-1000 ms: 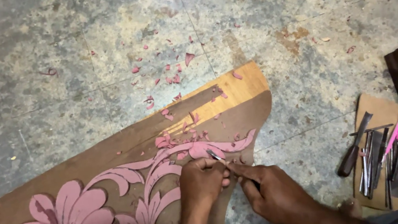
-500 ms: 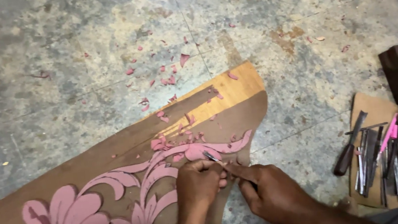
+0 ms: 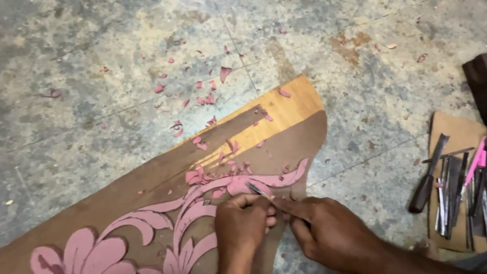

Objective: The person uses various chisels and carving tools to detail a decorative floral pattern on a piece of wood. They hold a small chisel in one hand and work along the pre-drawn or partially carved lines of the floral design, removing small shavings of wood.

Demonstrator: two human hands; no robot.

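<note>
While both grip thin metal blade [image 3: 256, 189] | left hand [image 3: 240, 224], right hand [image 3: 323, 232] | pink floral wooden panel [image 3: 139, 193]

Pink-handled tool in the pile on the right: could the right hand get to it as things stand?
Probably yes. The pink-handled tool lies on top of the tool pile, with open floor between it and the right hand. That hand would first have to let go of the small blade.

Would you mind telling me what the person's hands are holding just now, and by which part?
Both hands, left hand and right hand, pinch a thin carving tool near its tip; the grip hides its handle.
</note>
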